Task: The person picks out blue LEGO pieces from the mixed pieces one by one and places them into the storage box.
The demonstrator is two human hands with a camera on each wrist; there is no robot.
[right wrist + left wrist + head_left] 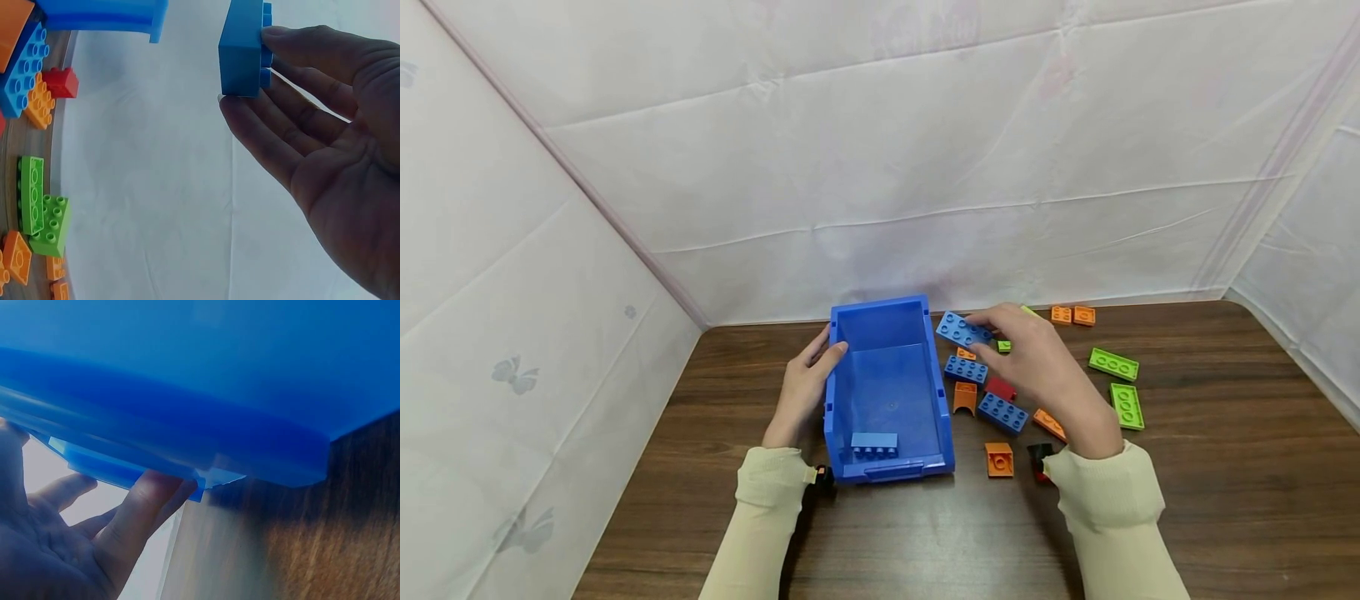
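My left hand (pixel 801 387) grips the left wall of a blue plastic bin (pixel 880 323), its thumb over the rim. A light blue brick (pixel 874 443) lies inside, near the bin's front. My right hand (pixel 1033 358) pinches another light blue brick (pixel 958 328) by one end, just right of the bin. In the right wrist view, thumb and fingertips meet this building brick (pixel 240 56), its studs facing the palm. Below it on the table are blue bricks (pixel 966 369), an orange arched brick (pixel 965 397) and a red brick (pixel 1001 388), partly covered.
Lime green bricks (pixel 1126 406) lie to the right on the dark wooden table (pixel 1240 467). Small orange bricks (pixel 1061 314) sit at the back, near the white cloth wall (pixel 925 167). An orange block (pixel 999 459) lies in front, left of the right sleeve (pixel 1108 492).
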